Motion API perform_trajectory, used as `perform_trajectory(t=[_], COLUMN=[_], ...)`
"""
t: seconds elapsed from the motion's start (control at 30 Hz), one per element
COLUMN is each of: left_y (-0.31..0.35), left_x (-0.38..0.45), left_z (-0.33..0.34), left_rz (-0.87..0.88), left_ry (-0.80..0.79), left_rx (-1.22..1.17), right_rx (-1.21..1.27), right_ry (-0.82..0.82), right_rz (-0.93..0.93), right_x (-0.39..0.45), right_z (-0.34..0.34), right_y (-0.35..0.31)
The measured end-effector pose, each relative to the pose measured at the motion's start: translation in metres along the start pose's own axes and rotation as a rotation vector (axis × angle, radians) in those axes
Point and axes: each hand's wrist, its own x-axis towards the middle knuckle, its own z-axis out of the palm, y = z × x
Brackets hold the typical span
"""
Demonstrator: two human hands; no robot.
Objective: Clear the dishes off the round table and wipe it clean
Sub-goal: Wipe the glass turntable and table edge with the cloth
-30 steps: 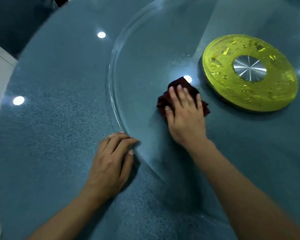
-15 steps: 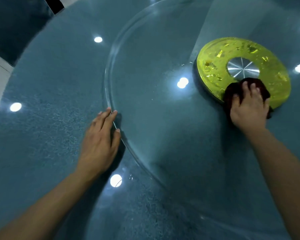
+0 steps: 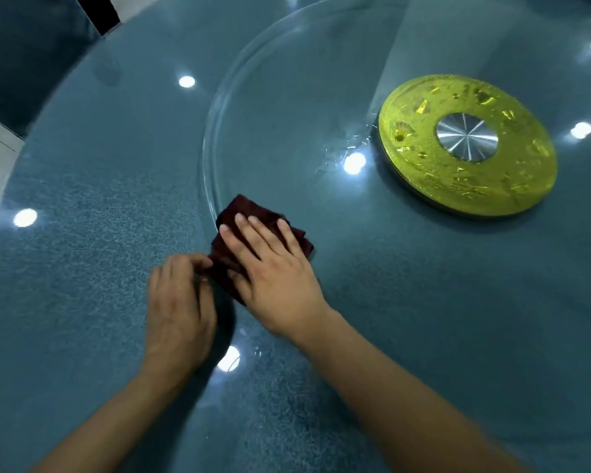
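Note:
A dark red cloth (image 3: 243,213) lies folded on the near left rim of the clear glass turntable (image 3: 287,107), which covers the middle of the round blue-grey table (image 3: 82,206). My right hand (image 3: 270,264) presses flat on the cloth with straight, spread fingers. My left hand (image 3: 180,305) rests on the table just left of it, fingers curled, its fingertips touching the cloth's near left edge at the turntable's rim. No dishes are in view.
A yellow disc (image 3: 512,179) with a silver metal hub (image 3: 466,138) sits at the turntable's centre, to the right. A few water streaks (image 3: 335,155) lie on the glass beside it. Ceiling lights reflect off the surface. Floor shows past the table's left edge.
My right hand has swept the cloth from the yellow disc's near edge back left to the turntable's near rim. My left hand has slid along the rim toward me and now meets the cloth.

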Motion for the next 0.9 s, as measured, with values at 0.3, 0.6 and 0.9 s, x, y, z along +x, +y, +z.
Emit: perform_trajectory(t=[0.3, 0.6, 0.9], left_y=[0.006, 0.004, 0.006], left_x=[0.021, 0.028, 0.052], left_z=[0.007, 0.02, 0.026], left_rz=[0.083, 0.092, 0.115], left_ry=[-0.189, -0.204, -0.198], left_rx=[0.073, -0.006, 0.061], right_rx=[-0.067, -0.039, -0.074], right_ry=[0.093, 0.064, 0.084], right_rz=[0.871, 0.149, 0.498], right_x=[-0.054, -0.048, -0.028], right_z=[-0.08, -0.018, -0.054], right_y=[0.258, 0.031, 0.205])
